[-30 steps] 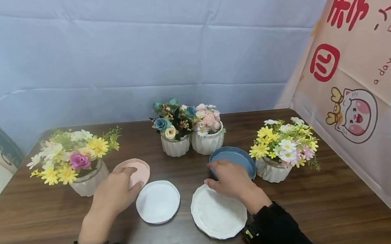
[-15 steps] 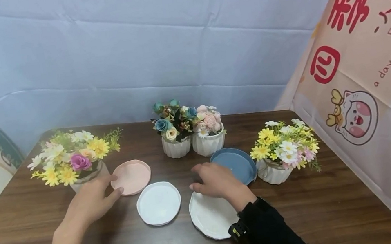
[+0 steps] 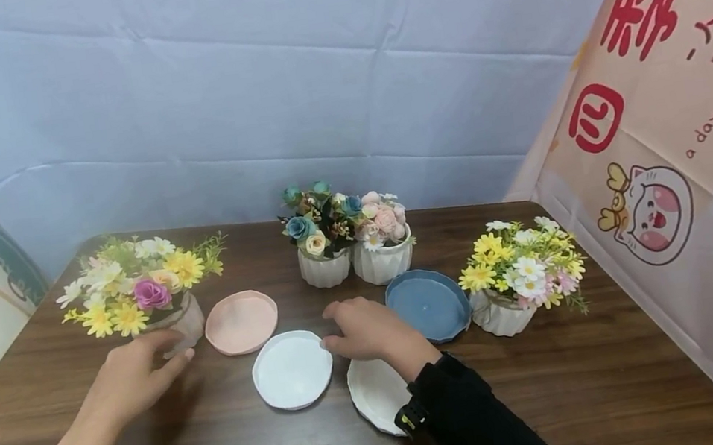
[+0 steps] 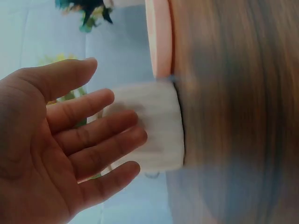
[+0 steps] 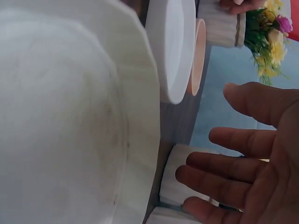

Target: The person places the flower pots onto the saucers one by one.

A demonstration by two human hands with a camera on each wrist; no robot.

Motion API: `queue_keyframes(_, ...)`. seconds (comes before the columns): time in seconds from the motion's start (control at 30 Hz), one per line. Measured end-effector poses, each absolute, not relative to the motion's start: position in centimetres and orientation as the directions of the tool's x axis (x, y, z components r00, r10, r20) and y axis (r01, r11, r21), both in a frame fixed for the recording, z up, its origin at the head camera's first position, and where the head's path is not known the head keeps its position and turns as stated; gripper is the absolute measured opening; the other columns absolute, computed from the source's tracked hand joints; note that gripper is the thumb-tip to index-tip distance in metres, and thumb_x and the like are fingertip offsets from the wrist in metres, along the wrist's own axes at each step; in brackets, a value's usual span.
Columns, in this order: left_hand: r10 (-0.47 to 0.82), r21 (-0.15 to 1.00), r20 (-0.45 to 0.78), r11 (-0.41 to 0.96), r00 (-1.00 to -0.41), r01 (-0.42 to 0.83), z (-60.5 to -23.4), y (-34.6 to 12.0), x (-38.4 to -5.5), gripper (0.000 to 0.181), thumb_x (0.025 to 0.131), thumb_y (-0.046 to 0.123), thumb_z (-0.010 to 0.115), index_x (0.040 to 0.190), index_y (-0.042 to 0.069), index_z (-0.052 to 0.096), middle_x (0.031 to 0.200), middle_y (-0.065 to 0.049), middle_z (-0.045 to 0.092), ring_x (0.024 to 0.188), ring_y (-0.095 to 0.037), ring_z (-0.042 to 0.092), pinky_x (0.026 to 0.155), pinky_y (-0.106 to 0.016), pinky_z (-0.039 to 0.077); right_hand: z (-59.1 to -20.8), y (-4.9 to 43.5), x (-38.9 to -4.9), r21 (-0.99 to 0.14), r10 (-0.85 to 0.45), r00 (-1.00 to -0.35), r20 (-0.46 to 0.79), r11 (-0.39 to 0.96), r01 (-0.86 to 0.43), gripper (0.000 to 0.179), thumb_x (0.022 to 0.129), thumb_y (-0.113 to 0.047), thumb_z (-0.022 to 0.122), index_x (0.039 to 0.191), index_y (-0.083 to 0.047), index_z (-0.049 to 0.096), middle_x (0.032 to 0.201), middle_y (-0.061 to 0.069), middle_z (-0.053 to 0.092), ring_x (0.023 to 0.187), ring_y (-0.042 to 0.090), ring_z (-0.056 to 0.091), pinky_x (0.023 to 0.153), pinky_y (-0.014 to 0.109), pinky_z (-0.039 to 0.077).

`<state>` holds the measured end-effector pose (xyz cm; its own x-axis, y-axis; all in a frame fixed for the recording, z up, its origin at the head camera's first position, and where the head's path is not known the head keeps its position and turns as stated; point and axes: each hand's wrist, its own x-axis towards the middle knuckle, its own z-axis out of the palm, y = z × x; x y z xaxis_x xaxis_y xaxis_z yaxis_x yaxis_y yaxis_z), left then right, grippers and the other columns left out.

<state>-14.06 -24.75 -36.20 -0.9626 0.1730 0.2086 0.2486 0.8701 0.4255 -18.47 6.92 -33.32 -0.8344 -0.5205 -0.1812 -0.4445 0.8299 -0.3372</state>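
My left hand (image 3: 127, 380) is beside the left flowerpot (image 3: 188, 321), which holds yellow, white and purple flowers. Its fingers are spread and loosely bent, and in the left wrist view they overlap the white ribbed pot (image 4: 161, 126) with nothing in the palm. Over the far edge of the large white plate (image 3: 373, 397) hovers my right hand (image 3: 374, 333), thumb and fingers apart and holding nothing. The small white plate (image 3: 292, 370) lies just left of its fingertips, with the pink plate (image 3: 241, 324) behind. To its right is the blue plate (image 3: 431, 306).
Two flowerpots stand side by side at the back, one with blue flowers (image 3: 325, 268) and one with pink flowers (image 3: 385, 260). Another pot (image 3: 502, 314) with yellow and white flowers stands right of the blue plate. A pale cloth (image 3: 243, 79) hangs behind the table.
My left hand has moved left and nearer from the pink plate to the left flowerpot. My right hand has moved left off the blue plate. Plates and pots have stayed in place.
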Motion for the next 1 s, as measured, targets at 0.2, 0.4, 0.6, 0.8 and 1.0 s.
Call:
queue_keyframes(0.2,0.1,0.449,0.186,0.876,-0.977,0.175,-36.3,-26.3,-13.7,0.035,0.088,0.031,0.062,0.107,0.002,0.066,0.1,-0.02,0.065,0.094,-0.045,0.059,0.075,-0.059,0.044,-33.8,5.7,-19.1,-0.364,-0.546,-0.819,-0.177,0.81,-0.461,0.042,0.091,-0.029,0.06,0.125,-0.004,0.057,0.117,0.007,0.06,0.107,0.021,0.056,0.086,0.035,0.046)
queue_keyframes(0.4,-0.036,0.461,0.186,0.886,-0.982,0.055,-36.5,-26.9,-13.5,0.043,0.089,0.04,0.059,0.106,0.002,0.067,0.101,-0.026,0.063,0.093,-0.052,0.055,0.066,-0.058,0.044,-34.1,4.2,-20.0,-0.395,-0.532,-0.825,-0.187,0.81,-0.433,0.039,0.09,-0.028,0.061,0.123,-0.006,0.059,0.113,0.005,0.062,0.099,0.016,0.058,0.081,0.03,0.047)
queue_keyframes(0.6,-0.164,0.488,0.187,0.871,-0.969,-0.053,-36.7,-27.4,-13.5,0.059,0.085,0.046,0.061,0.104,-0.009,0.061,0.099,-0.036,0.057,0.086,-0.057,0.051,0.061,-0.057,0.043,-34.8,3.4,-20.9,-0.432,-0.53,-0.821,-0.21,0.804,-0.409,0.038,0.09,-0.026,0.061,0.121,-0.005,0.06,0.112,0.006,0.063,0.095,0.015,0.058,0.08,0.028,0.048)
queue_keyframes(0.8,-0.235,0.561,0.173,0.821,-0.956,-0.101,-36.9,-27.4,-14.0,0.078,0.08,0.045,0.068,0.127,-0.012,0.041,0.114,-0.043,0.046,0.097,-0.061,0.043,0.075,-0.064,0.039,-35.4,2.8,-21.7,-0.464,-0.523,-0.826,-0.209,0.797,-0.387,0.037,0.09,-0.025,0.061,0.121,-0.004,0.06,0.114,0.008,0.062,0.1,0.017,0.058,0.081,0.028,0.048)
queue_keyframes(1.0,-0.298,0.649,0.187,0.753,-0.936,-0.11,-37.1,-27.2,-14.7,0.08,0.077,0.04,0.073,0.13,-0.01,0.04,0.12,-0.039,0.045,0.106,-0.056,0.041,0.086,-0.063,0.032,-35.8,1.5,-22.3,-0.499,-0.524,-0.822,-0.225,0.786,-0.365,0.038,0.09,-0.025,0.061,0.121,-0.003,0.06,0.114,0.008,0.062,0.097,0.016,0.06,0.08,0.027,0.048)
